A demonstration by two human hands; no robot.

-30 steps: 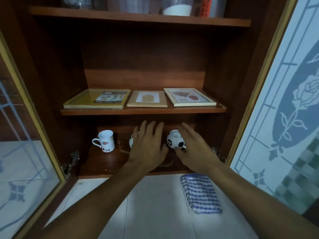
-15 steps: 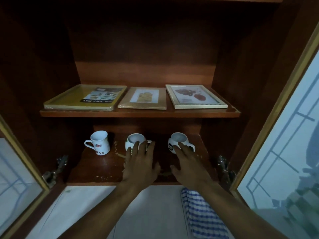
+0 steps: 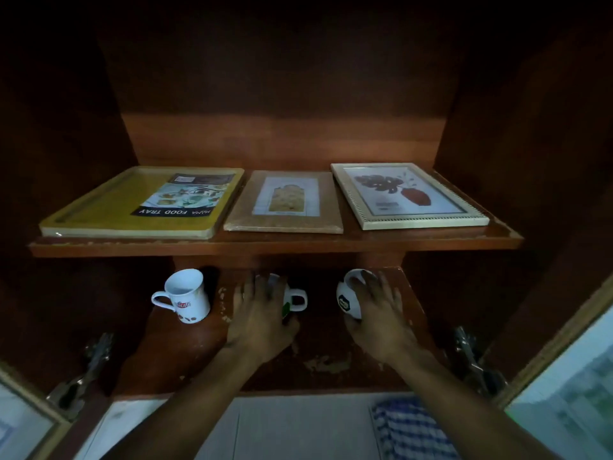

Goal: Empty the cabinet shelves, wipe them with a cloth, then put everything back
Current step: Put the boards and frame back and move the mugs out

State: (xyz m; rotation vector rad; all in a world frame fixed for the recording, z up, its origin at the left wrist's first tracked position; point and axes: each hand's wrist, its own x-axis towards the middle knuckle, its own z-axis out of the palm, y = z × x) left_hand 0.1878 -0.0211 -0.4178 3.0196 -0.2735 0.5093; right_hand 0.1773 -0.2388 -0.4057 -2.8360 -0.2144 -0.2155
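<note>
Both hands were inside the cabinet on the lower shelf [image 3: 318, 370], apart from each other and each closed round its own cup. The left hand [image 3: 258, 323] lay over the middle mug [image 3: 295, 298], fingers draped across the rim and thumb against its near side, the handle sticking out to the right. The right hand [image 3: 381, 323] clasped the football mug [image 3: 346, 302] from the right, fingers hooked over the rim and thumb under its rounded belly. A bare strip of shelf lay between the two cups. The logo mug [image 3: 185, 297] stood upright and untouched just to the left of the left hand. The upper shelf [image 3: 275, 245] ran close above the cups' rims, leaving little headroom, and carried the food tray [image 3: 132, 207], the brown frame [image 3: 285, 202] and the silver frame [image 3: 408, 195] lying flat side by side. Metal hinges [image 3: 96, 353] flanked the opening at both sides. The shelf front was chipped and flaking near the wrists. Below the front edge, the checked cloth [image 3: 411, 429] lay on the pale counter [image 3: 298, 426] under the right forearm.
</note>
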